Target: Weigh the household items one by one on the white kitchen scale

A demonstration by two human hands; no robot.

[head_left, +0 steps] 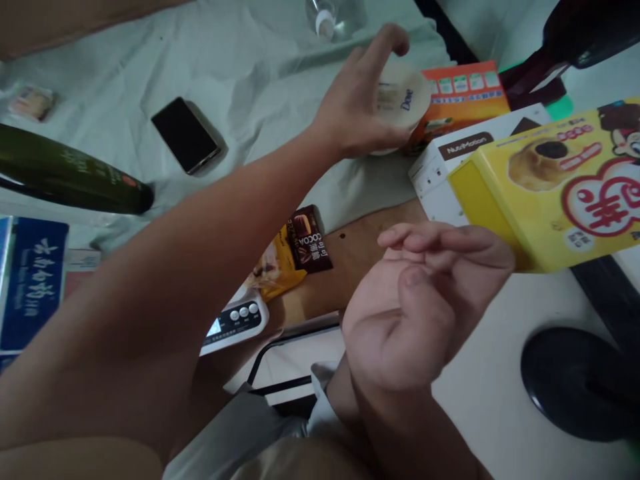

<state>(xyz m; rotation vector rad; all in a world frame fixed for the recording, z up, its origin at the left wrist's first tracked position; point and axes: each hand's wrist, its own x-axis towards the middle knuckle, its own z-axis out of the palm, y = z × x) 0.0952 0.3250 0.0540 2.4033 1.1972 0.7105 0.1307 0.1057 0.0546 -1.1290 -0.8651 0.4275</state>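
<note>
Yellow snack box (560, 187) and blue carton (30, 280) cut by the edges; Dove container (407, 100) partly behind fingers (385, 40).

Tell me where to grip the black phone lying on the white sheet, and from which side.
Grip the black phone across its two long edges, coming straight down from above. It lies flat, face up, on the white sheet with bare cloth all round, so both edges look free. The left hand, holding the Dove container, is nearer than the right hand.
</note>
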